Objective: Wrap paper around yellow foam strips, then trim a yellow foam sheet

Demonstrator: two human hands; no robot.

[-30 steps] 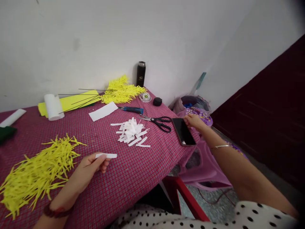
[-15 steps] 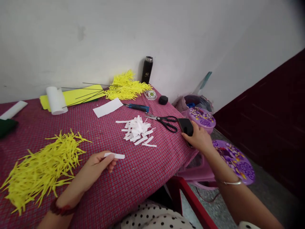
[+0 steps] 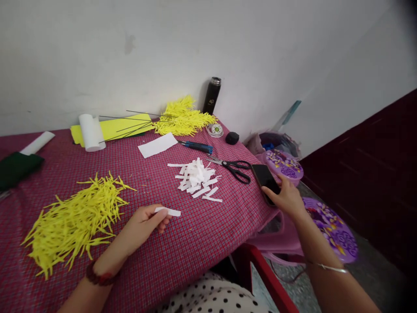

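Observation:
A narrow strip of white paper (image 3: 170, 212) is pinched between the thumb and fingers of my left hand (image 3: 151, 221), above the checked tablecloth. At the table's right edge my right hand (image 3: 288, 196) grips a black phone (image 3: 263, 177), with the thumb on its near side and the fingers on its far side. The phone lies beside the handles of the black scissors (image 3: 236, 168). A loose pile of white paper strips (image 3: 197, 177) sits between my hands. To the left of my left hand lies a fringed bunch of yellow strips (image 3: 78, 217).
Behind the pile are a white paper piece (image 3: 158, 144) and a blue-black cutter (image 3: 197, 147). Yellow fringed stems (image 3: 185, 119), a black flask (image 3: 211, 96), its dark cap (image 3: 232, 138), a white roll (image 3: 91, 134) and a yellow sheet (image 3: 125, 126) stand or lie farther back. Purple stools (image 3: 335, 230) are right.
The view has turned a little to the left. My right hand has shifted slightly outward on the phone, so more of its screen shows. My left hand still holds the strip.

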